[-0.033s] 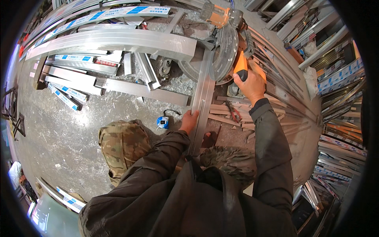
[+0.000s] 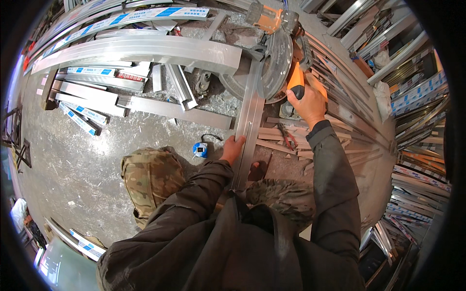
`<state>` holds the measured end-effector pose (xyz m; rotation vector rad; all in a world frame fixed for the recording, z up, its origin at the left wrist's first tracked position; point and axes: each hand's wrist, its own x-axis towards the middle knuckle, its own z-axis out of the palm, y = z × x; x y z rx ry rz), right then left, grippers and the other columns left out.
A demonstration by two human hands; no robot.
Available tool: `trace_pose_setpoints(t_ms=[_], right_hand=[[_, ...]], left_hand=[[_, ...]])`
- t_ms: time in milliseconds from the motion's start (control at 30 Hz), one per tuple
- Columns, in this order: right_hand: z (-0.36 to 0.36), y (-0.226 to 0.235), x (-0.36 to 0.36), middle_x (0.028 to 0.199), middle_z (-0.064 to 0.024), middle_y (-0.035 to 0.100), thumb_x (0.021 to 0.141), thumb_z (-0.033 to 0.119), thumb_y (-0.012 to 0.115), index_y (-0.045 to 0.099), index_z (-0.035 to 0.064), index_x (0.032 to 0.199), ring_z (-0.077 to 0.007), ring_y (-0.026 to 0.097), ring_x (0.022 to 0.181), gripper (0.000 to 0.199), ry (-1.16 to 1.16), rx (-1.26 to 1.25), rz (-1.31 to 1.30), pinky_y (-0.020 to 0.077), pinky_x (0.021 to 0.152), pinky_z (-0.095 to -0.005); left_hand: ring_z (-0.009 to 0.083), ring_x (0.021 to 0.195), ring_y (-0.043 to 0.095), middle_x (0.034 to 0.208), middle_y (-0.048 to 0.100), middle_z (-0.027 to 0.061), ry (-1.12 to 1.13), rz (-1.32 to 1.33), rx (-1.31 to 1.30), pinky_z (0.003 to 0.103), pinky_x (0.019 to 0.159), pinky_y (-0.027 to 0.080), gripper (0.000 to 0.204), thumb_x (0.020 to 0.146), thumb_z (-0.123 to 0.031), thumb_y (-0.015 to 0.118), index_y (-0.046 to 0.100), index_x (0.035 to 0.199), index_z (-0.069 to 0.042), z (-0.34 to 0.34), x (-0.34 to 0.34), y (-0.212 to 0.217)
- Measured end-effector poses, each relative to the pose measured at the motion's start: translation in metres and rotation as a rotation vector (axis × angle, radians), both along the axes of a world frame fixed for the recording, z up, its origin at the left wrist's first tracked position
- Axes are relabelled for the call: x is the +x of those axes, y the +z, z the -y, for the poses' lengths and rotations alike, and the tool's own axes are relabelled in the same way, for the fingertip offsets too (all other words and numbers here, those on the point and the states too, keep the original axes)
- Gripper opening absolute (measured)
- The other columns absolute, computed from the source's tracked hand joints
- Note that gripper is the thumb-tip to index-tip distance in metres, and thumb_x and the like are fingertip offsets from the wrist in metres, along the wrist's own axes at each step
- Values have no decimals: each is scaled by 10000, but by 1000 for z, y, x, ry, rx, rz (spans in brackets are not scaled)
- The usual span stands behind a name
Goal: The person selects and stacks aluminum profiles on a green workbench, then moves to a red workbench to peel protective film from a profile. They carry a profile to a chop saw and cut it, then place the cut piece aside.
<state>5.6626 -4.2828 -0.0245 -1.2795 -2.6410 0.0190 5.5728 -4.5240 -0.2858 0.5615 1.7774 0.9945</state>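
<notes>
My right hand [image 2: 309, 104] is closed around the orange and black handle [image 2: 296, 85] of a miter saw [image 2: 276, 63]. The saw's round guard hangs over the far end of a long aluminium profile [image 2: 248, 119], and the blade's edge cannot be made out. That profile runs from the saw back toward my body, between my legs. Lower down, my left hand [image 2: 234, 149] grips its left side, thumb on top. A blue and white tape measure [image 2: 200, 150] with a black strap lies on the floor, left of my left hand.
A wide aluminium bar [image 2: 141, 51] reaches in from the left toward the saw. Cut profile pieces [image 2: 174, 110] lie below it. Red-handled pliers [image 2: 290, 139] rest among thin strips [image 2: 276, 145] at right. Stacked profiles [image 2: 422, 179] line the right side.
</notes>
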Motion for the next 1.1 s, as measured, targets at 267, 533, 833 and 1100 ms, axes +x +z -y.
trace_pose_setpoints(t_ms=[267,533,833,1100], right_hand=[[1,-15,6,696,-148,645,792,549,703,654,42,770,-344,640,656,510,2,20,-14,515,611,-450],[9,-14,5,698,-139,649,828,459,711,665,56,839,-346,640,647,406,11,29,-10,508,605,-448],[2,-21,3,703,-136,659,820,561,672,677,53,814,-333,656,667,508,-16,25,-20,523,611,-446],[8,-5,7,734,-164,643,814,479,725,652,27,862,-363,634,714,460,-11,-44,0,498,652,-459]], left_hand=[[222,919,691,1036,728,154,-140,637,-171,366,791,541,545,792,-322,810,678,1104,104,50,-1,-10],[207,963,656,1091,712,122,-214,598,-112,362,837,517,499,806,-224,827,669,1159,91,63,-6,8],[198,975,629,1122,691,130,-356,454,-209,368,851,507,562,811,-256,835,630,1207,86,46,-13,77],[182,938,619,1076,691,148,-176,537,-174,366,822,503,611,774,-296,871,633,1152,120,46,0,128]])
